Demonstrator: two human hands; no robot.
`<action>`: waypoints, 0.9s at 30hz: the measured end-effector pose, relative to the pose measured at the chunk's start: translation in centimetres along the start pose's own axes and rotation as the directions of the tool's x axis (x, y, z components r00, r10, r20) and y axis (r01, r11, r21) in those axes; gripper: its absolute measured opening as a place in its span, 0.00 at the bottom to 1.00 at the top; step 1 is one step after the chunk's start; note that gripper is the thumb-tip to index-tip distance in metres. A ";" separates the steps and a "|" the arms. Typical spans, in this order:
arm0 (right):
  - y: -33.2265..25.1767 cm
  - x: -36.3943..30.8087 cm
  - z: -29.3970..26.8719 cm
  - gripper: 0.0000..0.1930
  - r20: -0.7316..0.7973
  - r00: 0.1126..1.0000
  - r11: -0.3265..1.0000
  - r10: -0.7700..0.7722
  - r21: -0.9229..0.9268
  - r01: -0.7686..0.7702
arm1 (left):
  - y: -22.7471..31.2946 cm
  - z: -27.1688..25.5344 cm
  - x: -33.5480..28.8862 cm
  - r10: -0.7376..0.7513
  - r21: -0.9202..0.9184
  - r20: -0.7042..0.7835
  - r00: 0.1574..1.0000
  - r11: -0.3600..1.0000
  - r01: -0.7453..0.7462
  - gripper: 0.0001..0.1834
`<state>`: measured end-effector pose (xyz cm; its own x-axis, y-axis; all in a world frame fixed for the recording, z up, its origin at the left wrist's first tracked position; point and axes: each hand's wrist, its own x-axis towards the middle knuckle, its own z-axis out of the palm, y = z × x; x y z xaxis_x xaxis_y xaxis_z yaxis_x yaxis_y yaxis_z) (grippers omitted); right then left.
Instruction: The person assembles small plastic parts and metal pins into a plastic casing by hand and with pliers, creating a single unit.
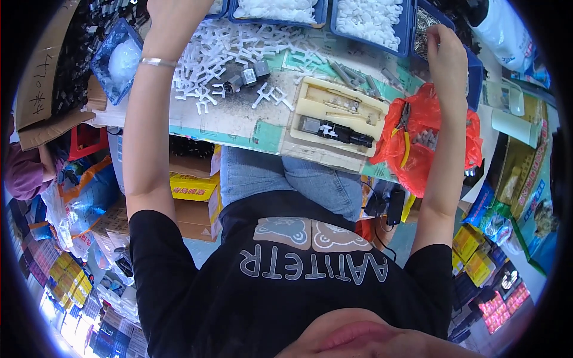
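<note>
Head view: hands' grip cannot be told; right hand (444, 51) reaches a blue bin (476, 74) of metal parts (422, 30).

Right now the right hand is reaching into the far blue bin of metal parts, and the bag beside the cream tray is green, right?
Not quite: the head view shows the bag is red-orange. The right hand does reach into the blue bin, and the bag lies beside the cream tray.

Jig tray (334, 116) right of loose plastic pieces (209, 65); bins (322, 18) behind
</note>
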<state>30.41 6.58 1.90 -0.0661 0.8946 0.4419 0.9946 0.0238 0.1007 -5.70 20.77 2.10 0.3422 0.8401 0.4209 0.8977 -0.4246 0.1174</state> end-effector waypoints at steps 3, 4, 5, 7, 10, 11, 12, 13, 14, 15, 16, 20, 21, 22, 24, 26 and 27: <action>-0.8 0.0 -0.3 0.06 0.020 0.987 0.968 0.158 0.196 -0.159 | -1.3 1.5 0.9 -0.094 0.105 0.052 0.994 0.991 0.088 0.09; -0.8 0.0 0.2 0.06 0.051 0.987 0.967 0.153 0.200 -0.160 | -1.3 1.5 1.0 -0.124 0.109 0.074 0.990 0.987 0.116 0.09; -0.9 0.1 0.8 0.06 0.081 0.986 0.965 0.146 0.205 -0.160 | -1.4 1.5 1.0 -0.155 0.115 0.095 0.983 0.983 0.144 0.10; -0.6 0.2 0.9 0.06 0.052 0.991 0.974 0.126 0.184 -0.133 | -2.1 2.5 0.8 -0.116 0.077 0.040 0.992 0.991 0.113 0.10; -0.7 0.2 0.8 0.06 0.042 0.985 0.961 0.166 0.219 -0.171 | -1.5 1.5 0.4 -0.071 0.013 -0.003 0.997 0.997 0.071 0.10; -0.7 0.2 0.8 0.07 0.063 0.971 0.933 0.229 0.269 -0.238 | -1.2 1.0 0.3 -0.058 -0.019 0.010 0.998 0.998 0.058 0.10; -0.6 0.2 0.9 0.07 0.062 0.972 0.933 0.228 0.272 -0.236 | -2.2 1.1 0.1 -0.059 -0.016 0.009 0.998 0.998 0.059 0.10; -0.3 0.2 1.1 0.08 0.050 0.968 0.922 0.246 0.297 -0.250 | -4.0 1.1 -0.3 -0.025 -0.030 0.036 0.999 0.999 0.026 0.12; -0.3 0.2 1.3 0.09 0.038 0.964 0.910 0.264 0.323 -0.261 | -5.3 1.2 -0.6 0.009 -0.044 0.062 0.998 0.999 -0.006 0.16; 0.4 -0.1 0.0 0.09 0.030 0.961 0.916 0.275 0.296 -0.271 | -4.3 0.9 -0.1 0.024 -0.071 0.053 0.998 0.997 -0.020 0.16; 0.6 -0.1 0.1 0.09 0.037 0.956 0.908 0.291 0.305 -0.288 | -3.4 0.4 0.0 -0.020 -0.043 0.099 0.995 0.999 0.024 0.15; 0.8 -0.9 0.4 0.09 0.028 0.934 0.882 0.357 0.320 -0.346 | 1.0 -0.4 -0.1 -0.083 -0.379 0.058 0.995 0.920 0.099 0.08; 0.5 -0.7 0.3 0.09 0.024 0.936 0.880 0.352 0.331 -0.340 | 0.6 -0.7 -0.1 -0.088 -0.368 0.053 0.995 0.924 0.102 0.08; 0.4 -0.5 0.2 0.09 0.015 0.937 0.876 0.349 0.350 -0.331 | -0.1 -0.7 0.0 -0.099 -0.309 0.058 0.993 0.944 0.112 0.07; 0.2 -0.4 0.0 0.09 0.006 0.938 0.872 0.347 0.367 -0.325 | -1.3 -0.2 -0.1 -0.108 -0.250 0.064 0.992 0.961 0.121 0.06; 0.0 -0.4 -0.3 0.08 -0.025 0.935 0.871 0.355 0.372 -0.321 | -2.2 0.4 -0.4 0.003 -0.316 -0.175 0.985 0.947 -0.059 0.06; 0.2 -0.5 -0.2 0.08 -0.021 0.934 0.870 0.358 0.370 -0.325 | -1.7 0.1 -0.7 0.004 -0.318 -0.170 0.985 0.946 -0.059 0.06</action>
<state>30.63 6.06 1.83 0.2923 0.8344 0.4673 0.9166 -0.1049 -0.3858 -7.42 20.96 1.56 0.2939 0.7686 0.5682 0.7412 -0.5586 0.3723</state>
